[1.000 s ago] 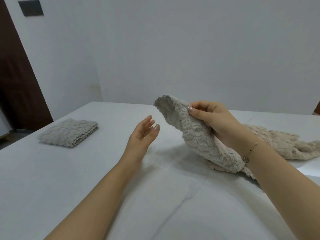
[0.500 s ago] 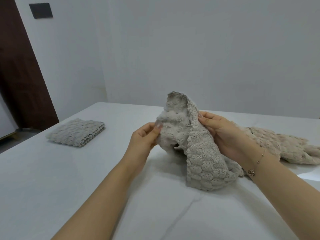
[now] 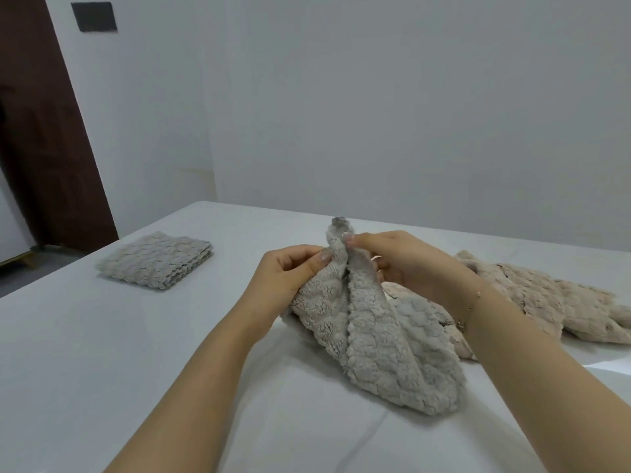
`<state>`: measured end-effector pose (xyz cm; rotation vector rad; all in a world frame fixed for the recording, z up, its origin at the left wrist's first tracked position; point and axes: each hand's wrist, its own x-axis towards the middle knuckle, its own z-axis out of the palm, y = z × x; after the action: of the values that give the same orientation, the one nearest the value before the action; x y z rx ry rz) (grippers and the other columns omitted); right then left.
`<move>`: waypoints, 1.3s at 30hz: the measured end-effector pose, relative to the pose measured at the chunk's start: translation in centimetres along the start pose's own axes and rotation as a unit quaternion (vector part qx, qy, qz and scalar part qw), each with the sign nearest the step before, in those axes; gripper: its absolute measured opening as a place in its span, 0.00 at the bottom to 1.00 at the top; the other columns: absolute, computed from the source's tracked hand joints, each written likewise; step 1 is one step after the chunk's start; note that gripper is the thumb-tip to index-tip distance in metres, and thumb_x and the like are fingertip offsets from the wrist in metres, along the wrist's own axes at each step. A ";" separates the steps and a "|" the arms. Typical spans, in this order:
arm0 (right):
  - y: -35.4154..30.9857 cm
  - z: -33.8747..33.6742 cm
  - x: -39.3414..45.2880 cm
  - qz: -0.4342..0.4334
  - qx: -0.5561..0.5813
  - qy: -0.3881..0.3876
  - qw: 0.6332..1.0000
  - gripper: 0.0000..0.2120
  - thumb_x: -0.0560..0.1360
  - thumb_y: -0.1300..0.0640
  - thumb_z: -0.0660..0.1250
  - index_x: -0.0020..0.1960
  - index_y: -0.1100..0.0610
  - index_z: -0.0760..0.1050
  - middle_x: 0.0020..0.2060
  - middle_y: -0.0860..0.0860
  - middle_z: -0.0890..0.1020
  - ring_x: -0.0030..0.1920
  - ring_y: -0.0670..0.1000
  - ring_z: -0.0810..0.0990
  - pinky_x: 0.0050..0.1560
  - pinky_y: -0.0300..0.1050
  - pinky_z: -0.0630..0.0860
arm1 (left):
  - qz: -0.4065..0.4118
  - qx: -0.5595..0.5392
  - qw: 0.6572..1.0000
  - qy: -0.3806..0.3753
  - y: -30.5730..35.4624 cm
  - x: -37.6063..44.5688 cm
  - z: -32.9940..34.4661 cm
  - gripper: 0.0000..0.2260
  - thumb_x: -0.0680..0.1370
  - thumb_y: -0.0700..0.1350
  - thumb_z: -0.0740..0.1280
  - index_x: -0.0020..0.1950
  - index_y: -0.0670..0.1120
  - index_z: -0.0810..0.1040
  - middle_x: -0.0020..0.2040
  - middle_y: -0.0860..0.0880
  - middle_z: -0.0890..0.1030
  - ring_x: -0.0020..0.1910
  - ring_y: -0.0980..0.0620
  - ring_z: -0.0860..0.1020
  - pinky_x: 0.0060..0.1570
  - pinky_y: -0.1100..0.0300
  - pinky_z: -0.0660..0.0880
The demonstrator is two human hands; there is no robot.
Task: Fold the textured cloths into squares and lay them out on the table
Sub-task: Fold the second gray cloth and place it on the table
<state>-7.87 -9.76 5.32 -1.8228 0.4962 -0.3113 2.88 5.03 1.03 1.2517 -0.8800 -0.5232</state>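
L hand (image 3: pixel 290 278) pinches the grey textured cloth (image 3: pixel 386 346) near its top edge, thumb and curled fingers closed on the fabric. R hand (image 3: pixel 396 264) pinches the same cloth right next to it, fingertips (image 3: pixel 350 238) at the raised peak, rest of the fingers wrapped behind the fabric. Hands nearly touching, w/ only a fold of cloth between them.

Cloth is bunched, not flat: top corner pokes up just above the R fingertips, body hangs down from both hands and drapes onto the white table (image 3: pixel 102 353) below and toward the camera. Two layers visible, a scalloped edge running down the middle between them. Fluffy inner side faces the L hand, bubble-pattern side lies under the R wrist.

Thin bracelet (image 3: pixel 473 307) on the R wrist.

Beyond the R forearm, out to that hand's far side: beige textured cloths (image 3: pixel 546 302) in a loose unfolded heap on the table, partly hidden behind the arm; can't tell how many. They touch or run under the grey cloth's far edge.

Well off to the L hand's outer side: one folded cloth (image 3: pixel 157 261), square, layers stacked, flat on the table, apart from everything else.

Bkgd: plain wall, dark door (image 3: pixel 44 131) far beyond the L hand's side, small dark wall plate (image 3: pixel 94 16) above it.
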 end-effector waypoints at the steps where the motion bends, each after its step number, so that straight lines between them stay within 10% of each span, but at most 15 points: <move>1: -0.5 0.4 0.5 -0.011 -0.056 0.006 0.998 0.08 0.74 0.52 0.69 0.40 0.55 0.81 0.29 0.49 0.79 0.29 0.47 0.74 0.30 0.37 0.73 | -0.001 -0.005 1.000 0.002 0.0 0.0 -0.1 0.07 0.75 0.43 0.68 0.49 0.42 0.83 0.41 0.48 0.85 0.40 0.55 0.82 0.37 0.65 0.77; 5: -1.9 1.8 2.7 -0.057 -0.167 0.055 0.983 0.12 0.76 0.56 0.65 0.34 0.56 0.74 0.30 0.49 0.76 0.32 0.47 0.73 0.34 0.37 0.71 | -0.016 -0.028 0.999 0.020 0.0 0.4 -0.7 0.12 0.73 0.47 0.68 0.51 0.42 0.83 0.48 0.43 0.85 0.46 0.49 0.83 0.45 0.60 0.79; 14: -2.2 0.8 3.3 -0.126 0.073 0.141 0.979 0.14 0.75 0.53 0.69 0.33 0.59 0.78 0.26 0.51 0.82 0.26 0.47 0.80 0.30 0.34 0.76 | -0.072 -0.064 0.995 0.024 -0.2 0.9 -2.3 0.11 0.72 0.50 0.68 0.47 0.43 0.82 0.44 0.45 0.85 0.42 0.50 0.82 0.43 0.60 0.80; 22: -3.7 -0.2 2.0 -0.182 0.167 0.208 0.946 0.25 0.73 0.44 0.68 0.44 0.69 0.74 0.37 0.64 0.73 0.36 0.61 0.73 0.38 0.61 0.75 | -0.074 -0.007 0.996 -0.050 0.9 0.1 -2.9 0.11 0.70 0.42 0.70 0.51 0.40 0.82 0.49 0.43 0.85 0.48 0.48 0.83 0.43 0.62 0.79; 24: -3.6 -0.9 2.2 -0.198 0.181 0.218 0.938 0.29 0.69 0.41 0.70 0.44 0.70 0.72 0.37 0.63 0.70 0.38 0.60 0.69 0.38 0.59 0.70 | -0.056 -0.011 0.998 -0.020 1.3 0.3 -3.3 0.12 0.70 0.43 0.71 0.50 0.40 0.82 0.49 0.42 0.84 0.48 0.45 0.83 0.43 0.59 0.80; 29: -3.9 -2.5 1.9 -0.215 0.220 0.190 0.932 0.06 0.78 0.58 0.65 0.47 0.57 0.80 0.39 0.55 0.81 0.39 0.51 0.80 0.46 0.48 0.79 | 0.010 0.011 0.996 0.085 3.4 1.9 -5.4 0.29 0.56 0.58 0.81 0.45 0.39 0.78 0.43 0.45 0.83 0.44 0.45 0.81 0.44 0.54 0.78; 39: -3.9 -3.9 2.5 -0.218 0.249 0.242 0.912 0.06 0.79 0.60 0.63 0.44 0.55 0.77 0.35 0.49 0.80 0.32 0.44 0.78 0.35 0.38 0.76 | 0.069 0.152 0.978 0.126 8.0 6.2 -7.6 0.09 0.66 0.52 0.73 0.39 0.49 0.79 0.36 0.52 0.83 0.36 0.54 0.81 0.36 0.62 0.77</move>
<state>-6.83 -13.31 10.09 -1.3254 0.2961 -1.1126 11.64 6.84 9.93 1.4841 -0.8437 -0.1145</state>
